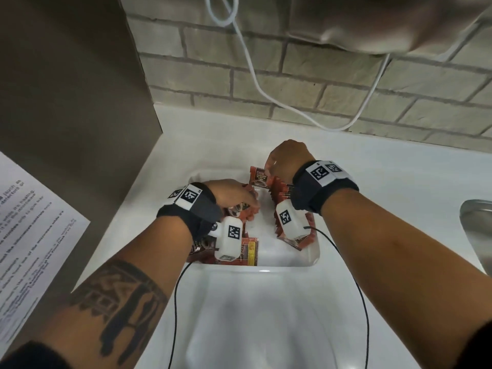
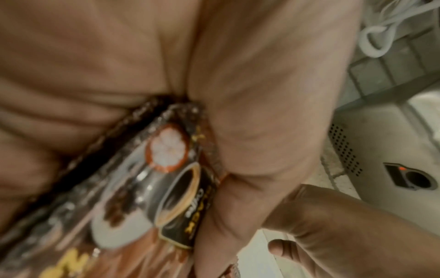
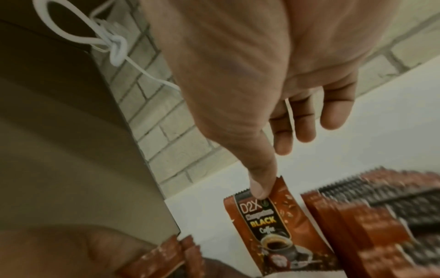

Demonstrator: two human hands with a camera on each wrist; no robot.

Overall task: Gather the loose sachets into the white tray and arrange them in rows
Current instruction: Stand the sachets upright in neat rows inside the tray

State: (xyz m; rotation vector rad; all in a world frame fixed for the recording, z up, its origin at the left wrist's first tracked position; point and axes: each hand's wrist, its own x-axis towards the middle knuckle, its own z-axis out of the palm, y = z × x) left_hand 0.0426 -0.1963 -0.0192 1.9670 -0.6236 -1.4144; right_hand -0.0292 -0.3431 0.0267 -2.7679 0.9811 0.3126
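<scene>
The white tray [image 1: 282,250] sits on the white counter and holds brown-red coffee sachets. My left hand [image 1: 246,205] is inside the tray's left half, fingers curled round a bundle of sachets [image 2: 166,178]. My right hand [image 1: 274,169] is at the tray's far edge and pinches the top of one upright "Black Coffee" sachet [image 3: 273,225], thumb [image 3: 259,188] on its front, other fingers loose behind. A row of sachets [image 3: 357,216] stands on edge along the tray's right side, beside that sachet. More sachets [image 1: 251,251] lie flat at the tray's front left, partly hidden by the wrist camera.
A brown cabinet side [image 1: 80,102] rises just left of the tray, with a printed sheet [image 1: 26,222] on it. A brick wall [image 1: 319,83] with a dangling white cable [image 1: 253,75] stands behind. A metal sink edge [image 1: 476,230] lies at the far right.
</scene>
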